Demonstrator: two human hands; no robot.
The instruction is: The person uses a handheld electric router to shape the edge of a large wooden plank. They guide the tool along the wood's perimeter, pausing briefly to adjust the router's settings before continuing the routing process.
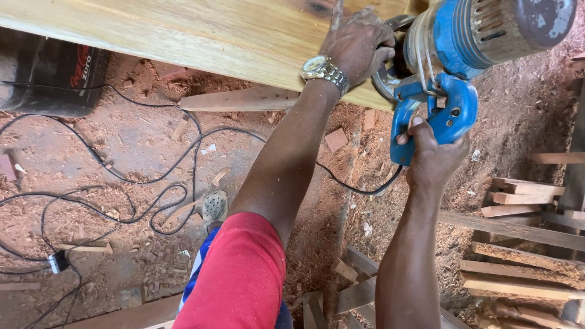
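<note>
A long pale wooden plank (pixel 201 33) runs across the top of the view. At its right end a blue electric circular saw (pixel 469 42) with a grey motor housing sits against the board's edge. My right hand (pixel 434 157) grips the saw's blue handle from below. My left hand (pixel 356 45), with a metal wristwatch, presses on the plank and wraps around the saw's front guard. A red sleeve covers my left upper arm.
Black power cables (pixel 122 201) loop over the sawdust-covered dirt floor. A dark case (pixel 52 76) lies under the plank at left. Wood offcuts (pixel 241 100) are scattered about. Stacked timber slats (pixel 524 244) stand at right. My sandalled foot (pixel 214 207) is below.
</note>
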